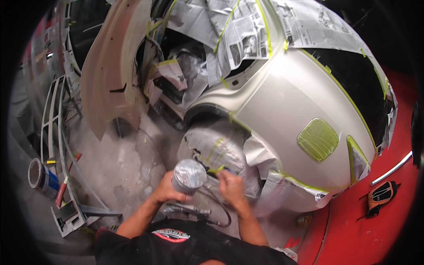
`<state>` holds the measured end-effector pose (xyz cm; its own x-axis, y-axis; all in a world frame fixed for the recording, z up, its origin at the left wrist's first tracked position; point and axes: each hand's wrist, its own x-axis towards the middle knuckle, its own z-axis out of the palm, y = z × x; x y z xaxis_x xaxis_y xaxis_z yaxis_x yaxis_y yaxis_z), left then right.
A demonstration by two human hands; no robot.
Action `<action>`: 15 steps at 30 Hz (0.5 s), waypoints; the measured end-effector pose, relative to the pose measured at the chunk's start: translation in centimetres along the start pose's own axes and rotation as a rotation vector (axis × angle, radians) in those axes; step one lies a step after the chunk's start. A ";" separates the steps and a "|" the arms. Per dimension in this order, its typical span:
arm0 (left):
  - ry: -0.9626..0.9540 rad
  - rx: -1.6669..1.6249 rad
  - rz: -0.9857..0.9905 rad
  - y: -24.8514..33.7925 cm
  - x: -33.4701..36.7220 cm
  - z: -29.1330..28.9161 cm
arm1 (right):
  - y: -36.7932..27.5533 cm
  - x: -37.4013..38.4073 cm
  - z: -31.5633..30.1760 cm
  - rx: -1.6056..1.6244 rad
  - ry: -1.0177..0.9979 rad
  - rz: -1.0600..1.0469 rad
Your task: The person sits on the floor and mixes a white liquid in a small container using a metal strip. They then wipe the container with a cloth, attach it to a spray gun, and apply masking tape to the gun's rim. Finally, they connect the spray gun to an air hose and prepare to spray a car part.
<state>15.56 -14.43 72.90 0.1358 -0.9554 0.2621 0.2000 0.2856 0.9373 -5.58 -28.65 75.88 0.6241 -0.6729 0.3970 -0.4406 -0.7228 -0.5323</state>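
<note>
- Nearest, a black shirt (132,245) fills part of the lower edge.
- Just ahead of it, the left hand (167,189) wraps around a grey cup (189,173) with a silvery top, held before the torso.
- Beside the cup, the right hand (232,186) is curled near a yellow-green strip (215,170); I cannot tell whether it grips that.
- Beyond, a covered wheel (221,143) sits beneath the pale car body (274,106).
- Farther off, taped newspaper sheets (194,17) cover upper parts.
</note>
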 end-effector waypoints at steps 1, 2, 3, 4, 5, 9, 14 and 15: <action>0.025 -0.048 0.025 0.7 0.0 -0.1 | 0.2 0.1 -0.9 -0.039 0.002 0.079; 0.039 -0.080 -0.040 0.7 -0.2 -0.6 | 0.2 0.3 -2.0 0.064 0.062 0.050; 0.060 -0.070 -0.031 1.5 -0.2 -0.7 | 0.0 0.5 -2.4 0.185 0.112 0.023; 0.083 -0.064 -0.035 1.8 -0.4 -1.0 | -0.9 0.5 -3.3 0.249 0.035 0.085; 0.109 -0.064 -0.059 2.1 -0.2 -0.8 | -2.2 0.2 -4.3 0.302 -0.033 0.151; 0.201 -0.033 -0.132 2.4 -0.2 -0.1 | -6.8 0.2 -4.8 0.380 -0.050 -0.095; 0.170 -0.050 -0.155 1.1 -1.4 0.2 | -8.4 0.6 -3.3 0.323 -0.124 -0.252; 0.185 -0.049 -0.150 1.0 -1.5 0.4 | -8.1 0.6 -3.1 0.322 -0.143 -0.260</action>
<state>15.18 -12.71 73.56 0.2758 -0.9586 0.0704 0.2773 0.1495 0.9491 -3.60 -23.66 82.72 0.7805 -0.4305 0.4533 -0.0480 -0.7642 -0.6431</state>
